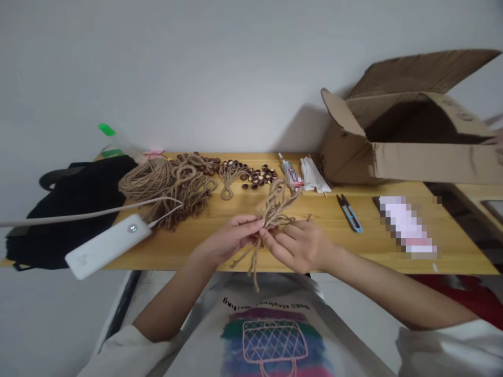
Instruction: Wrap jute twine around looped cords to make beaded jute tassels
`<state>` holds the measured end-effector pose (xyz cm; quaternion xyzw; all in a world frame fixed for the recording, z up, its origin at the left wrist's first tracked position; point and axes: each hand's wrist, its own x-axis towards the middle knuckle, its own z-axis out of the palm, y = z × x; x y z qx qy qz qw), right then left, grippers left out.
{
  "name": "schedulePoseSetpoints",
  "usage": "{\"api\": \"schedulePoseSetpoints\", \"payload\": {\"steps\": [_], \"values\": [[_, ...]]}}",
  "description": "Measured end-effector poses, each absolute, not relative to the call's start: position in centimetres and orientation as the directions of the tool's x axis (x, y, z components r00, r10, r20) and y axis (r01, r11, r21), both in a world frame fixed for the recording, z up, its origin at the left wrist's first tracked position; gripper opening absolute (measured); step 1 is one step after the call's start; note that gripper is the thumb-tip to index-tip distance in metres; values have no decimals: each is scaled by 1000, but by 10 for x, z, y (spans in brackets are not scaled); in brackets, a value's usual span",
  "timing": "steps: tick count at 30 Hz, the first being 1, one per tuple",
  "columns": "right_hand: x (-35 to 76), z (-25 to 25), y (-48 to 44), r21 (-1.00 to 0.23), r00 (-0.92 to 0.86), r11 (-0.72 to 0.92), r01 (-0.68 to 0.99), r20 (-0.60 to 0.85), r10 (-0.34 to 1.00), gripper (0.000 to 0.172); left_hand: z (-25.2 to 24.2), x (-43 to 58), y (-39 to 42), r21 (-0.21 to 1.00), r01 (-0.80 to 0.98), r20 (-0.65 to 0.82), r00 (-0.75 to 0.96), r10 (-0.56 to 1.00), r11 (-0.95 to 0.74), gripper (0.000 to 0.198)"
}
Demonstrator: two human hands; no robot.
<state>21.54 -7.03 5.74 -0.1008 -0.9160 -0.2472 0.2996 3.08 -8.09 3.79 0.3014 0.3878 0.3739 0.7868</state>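
A bunch of knotted brown twine (278, 201) is held between both hands over the table's front part, with loose ends hanging down past the front edge. My left hand (239, 234) pinches the bunch from the left, thumb and fingers together. My right hand (301, 245) closes on it from the right, fingers curled and thumb near the left fingertips. Just behind the bunch are dark brown round pieces (262, 176), some showing pale faces. A looped twine piece (227, 183) lies to their left.
A twine pile (173, 183), black cloth (70, 204) and white power bank (108, 246) with its cable are left. Glue tube (291, 174), white packets (314, 175), blue-handled snips (349, 213), blurred flat object (408, 225) and open cardboard box (416, 162) stand right on the wooden table (369, 251).
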Motion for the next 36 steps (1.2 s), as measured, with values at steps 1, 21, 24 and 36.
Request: {"api": "schedulePoseSetpoints", "payload": {"steps": [1,21,24,36], "values": [[216,54,-73,404,-799,850,337,601,31,18,37,30,-83,763,-349,-385,431,816,544,33],[220,40,-86,512,-859,808,293,513,-13,21,51,52,-78,849,-292,-255,504,825,440,35],[219,46,-87,553,-863,785,280,503,-46,19,54,46,-77,843,-274,-262,544,797,464,28],[217,58,-86,571,-874,801,179,465,-137,16,56,9,-57,953,44,-226,761,609,299,28]]}}
